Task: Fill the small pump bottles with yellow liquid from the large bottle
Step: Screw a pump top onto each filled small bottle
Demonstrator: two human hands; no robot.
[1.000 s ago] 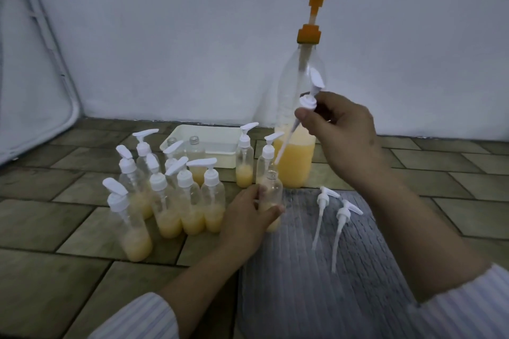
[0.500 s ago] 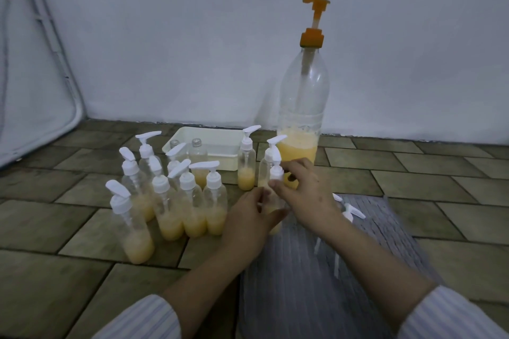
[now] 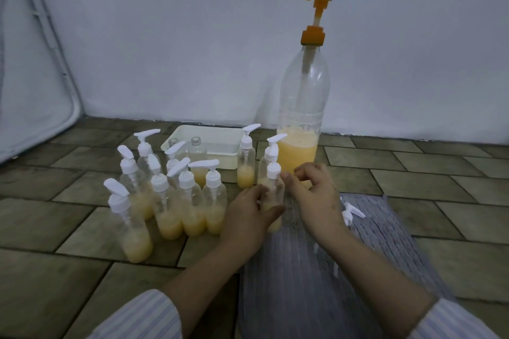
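Labels: I read none on any bottle. My left hand (image 3: 246,216) grips one small pump bottle (image 3: 274,195); right-hand fingers (image 3: 292,180) pinch its white pump cap (image 3: 273,170), large bottle (image 3: 302,107) at 12 o'clock.

Tall clear glossy plastic bottle (image 3: 303,96); white smooth plastic tray (image 3: 209,136); grey ribbed cloth mat (image 3: 371,228); matt olive floor tiles (image 3: 55,217).

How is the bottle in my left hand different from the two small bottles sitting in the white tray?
The held bottle has a white pump on top; the tray bottles have open necks with no pumps. The held bottle has yellow liquid at the bottom; the tray bottles look empty. My left hand grips one; the others stand untouched in the tray. All are small and clear.
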